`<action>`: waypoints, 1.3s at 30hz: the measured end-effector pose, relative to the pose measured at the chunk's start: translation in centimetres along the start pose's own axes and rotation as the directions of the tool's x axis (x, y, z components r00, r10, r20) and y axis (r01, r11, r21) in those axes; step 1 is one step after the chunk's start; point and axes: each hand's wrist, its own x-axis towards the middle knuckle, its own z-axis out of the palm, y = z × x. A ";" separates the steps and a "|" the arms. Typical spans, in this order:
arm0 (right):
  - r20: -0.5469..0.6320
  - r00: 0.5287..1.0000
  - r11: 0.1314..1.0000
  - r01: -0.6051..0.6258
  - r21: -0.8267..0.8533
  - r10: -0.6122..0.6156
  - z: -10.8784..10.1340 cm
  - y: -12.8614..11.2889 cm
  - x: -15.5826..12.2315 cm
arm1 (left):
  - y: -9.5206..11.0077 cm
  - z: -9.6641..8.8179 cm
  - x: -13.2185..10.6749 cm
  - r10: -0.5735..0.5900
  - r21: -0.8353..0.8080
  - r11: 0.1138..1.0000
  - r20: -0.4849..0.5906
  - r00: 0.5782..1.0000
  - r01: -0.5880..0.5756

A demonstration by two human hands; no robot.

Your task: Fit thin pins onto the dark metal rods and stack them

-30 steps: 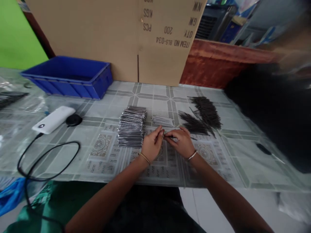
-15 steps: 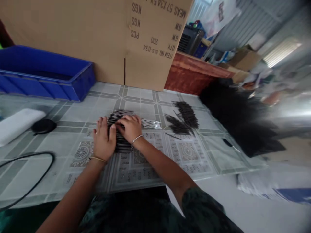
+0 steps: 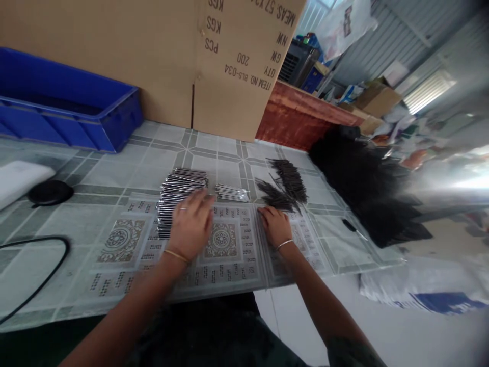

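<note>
Two hands working | left hand [image 3: 191,221] lying flat, fingers spread, beside glossy ribbed packet stack [image 3: 176,196] | right hand [image 3: 275,224] curling loosely, grasping nothing, touching wiry dark stick pile [image 3: 284,186]

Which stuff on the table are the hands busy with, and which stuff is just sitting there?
Busy with:
- left hand lying on the big stack of thin packets
- right hand at the pile of dark sticks
- small packet stack between them

Just sitting there:
- blue bin
- cardboard box
- black cable
- black disc
</note>
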 end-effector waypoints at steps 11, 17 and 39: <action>0.114 0.993 0.996 -0.002 0.090 -0.009 0.2 -0.1 -1.9 | 5.1 6.3 4.9 0.013 0.339 0.929 0.375 0.927 -0.150; 0.182 0.983 0.987 -0.054 0.152 0.026 -0.6 0.1 -1.7 | 4.2 6.0 4.8 0.054 0.375 0.907 0.344 0.937 -0.190; 0.012 0.999 0.734 -0.034 0.679 0.035 2.4 1.5 -0.4 | 5.1 6.1 1.9 0.094 0.226 0.955 0.378 0.921 -0.190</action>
